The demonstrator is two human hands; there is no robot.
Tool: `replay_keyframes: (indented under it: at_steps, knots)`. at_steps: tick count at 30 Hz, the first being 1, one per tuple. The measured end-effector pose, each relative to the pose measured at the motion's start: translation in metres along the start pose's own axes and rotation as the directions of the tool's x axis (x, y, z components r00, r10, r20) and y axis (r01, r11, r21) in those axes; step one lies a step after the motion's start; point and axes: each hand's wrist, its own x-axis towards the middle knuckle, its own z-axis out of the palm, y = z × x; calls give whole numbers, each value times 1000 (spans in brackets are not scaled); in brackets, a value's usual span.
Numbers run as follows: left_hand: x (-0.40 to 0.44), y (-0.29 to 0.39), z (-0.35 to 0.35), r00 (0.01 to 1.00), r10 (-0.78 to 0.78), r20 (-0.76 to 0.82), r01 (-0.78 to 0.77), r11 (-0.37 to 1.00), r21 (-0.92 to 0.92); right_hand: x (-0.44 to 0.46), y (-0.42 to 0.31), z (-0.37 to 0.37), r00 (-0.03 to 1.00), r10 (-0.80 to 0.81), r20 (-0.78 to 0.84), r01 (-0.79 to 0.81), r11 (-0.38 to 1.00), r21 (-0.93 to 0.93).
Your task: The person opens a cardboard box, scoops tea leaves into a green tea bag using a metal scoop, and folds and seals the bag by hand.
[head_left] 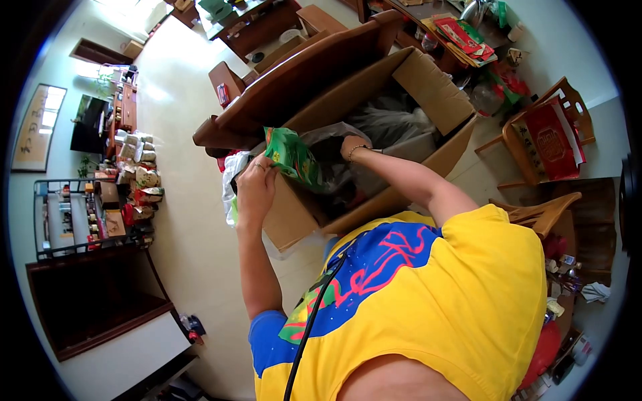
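Observation:
A large open cardboard box point(294, 210) stands in front of me, its flaps up. My left hand point(257, 184) is closed on the edge of a green plastic bag point(292, 157) at the box's left end. Over the inside of the box, my right hand point(354, 147) is closed, with clear plastic point(332, 137) beside and under it; its fingertips are partly hidden. More clear plastic bags point(388, 120) and a grey item point(404, 152) lie deeper in the box. A white plastic bag point(232, 184) hangs by the left end, near my left wrist.
A dark wooden bench back point(294, 80) runs along the box's far side. At right stands a wooden chair point(531, 154) bearing a red bag point(552, 137). A cluttered table point(428, 10) is at the far right, a black rack point(41, 220) along the left wall.

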Motion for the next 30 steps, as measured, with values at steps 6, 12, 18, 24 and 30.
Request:
replay_keyframes:
  at_steps: [6,12,18,24,30]
  knots:
    - [-5,-6,-4,995,64,-75,-67,997,-46,-8,33,-11,999,4,-34,-4,1000,15]
    - [-6,-3,-10,999,-24,27,24,1000,12,-12,36,-10,1000,11,-14,-11,1000,-11]
    - [-3,-15,-6,998,44,-43,-47,998,-51,1,35,-31,996,-3,-90,4,1000,11]
    - [9,-20,-4,999,-4,-42,-1,992,-128,60,28,-47,990,-36,-133,37,999,11]
    - [18,-14,-5,998,-3,-55,-5,989,-147,63,35,-54,995,-64,-70,67,996,50]
